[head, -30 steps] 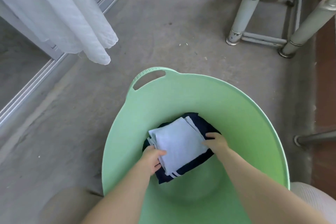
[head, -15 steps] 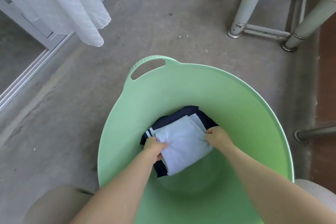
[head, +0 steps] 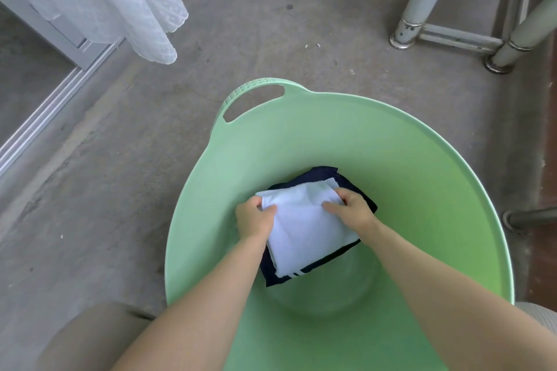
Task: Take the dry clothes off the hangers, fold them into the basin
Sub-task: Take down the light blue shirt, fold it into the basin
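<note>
A pale green basin [head: 391, 141] with a slotted handle stands on the concrete floor in front of me. At its bottom lies a folded dark navy garment [head: 280, 275] with white stripes. On top of it sits a folded light blue garment [head: 307, 238]. My left hand [head: 254, 215] grips the light blue garment's left edge, thumb on top. My right hand [head: 351, 208] grips its far right corner, fingers curled into the cloth.
White lace curtain [head: 120, 0] hangs at the upper left over a sliding door track [head: 45, 117]. Pale metal rack legs [head: 422, 0] and a crossbar stand at the upper right. Another metal foot [head: 524, 217] lies at the right. My knees flank the basin.
The view has tilted down and the hands have shifted the light blue garment slightly, so it now covers more of the navy one; both hands have tightened their grip on its edges.
</note>
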The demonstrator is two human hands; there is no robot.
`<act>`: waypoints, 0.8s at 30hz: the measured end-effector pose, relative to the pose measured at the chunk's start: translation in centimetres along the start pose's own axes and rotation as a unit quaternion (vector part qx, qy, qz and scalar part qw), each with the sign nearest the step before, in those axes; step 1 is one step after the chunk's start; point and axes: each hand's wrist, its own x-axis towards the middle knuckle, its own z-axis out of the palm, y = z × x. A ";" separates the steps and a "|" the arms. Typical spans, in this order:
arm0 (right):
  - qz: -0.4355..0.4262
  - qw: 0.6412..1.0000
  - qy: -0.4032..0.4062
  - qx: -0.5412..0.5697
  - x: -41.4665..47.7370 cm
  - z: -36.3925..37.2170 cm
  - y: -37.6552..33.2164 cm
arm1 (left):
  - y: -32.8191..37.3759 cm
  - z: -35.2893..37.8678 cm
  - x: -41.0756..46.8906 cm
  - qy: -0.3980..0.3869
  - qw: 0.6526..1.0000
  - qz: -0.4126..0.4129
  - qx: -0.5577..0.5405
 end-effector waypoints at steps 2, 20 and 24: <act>-0.020 0.998 0.032 0.056 0.0 -0.3 -0.8 | 0.8 -0.3 0.5 0.040 0.999 0.030 0.004; 0.051 0.969 0.041 -0.238 0.2 -1.4 2.1 | -0.5 -0.7 -1.8 -0.173 0.955 -0.229 -0.070; 0.005 0.936 0.058 -0.348 -0.5 -0.6 1.7 | -0.8 -1.0 -1.7 -0.143 0.972 -0.185 0.036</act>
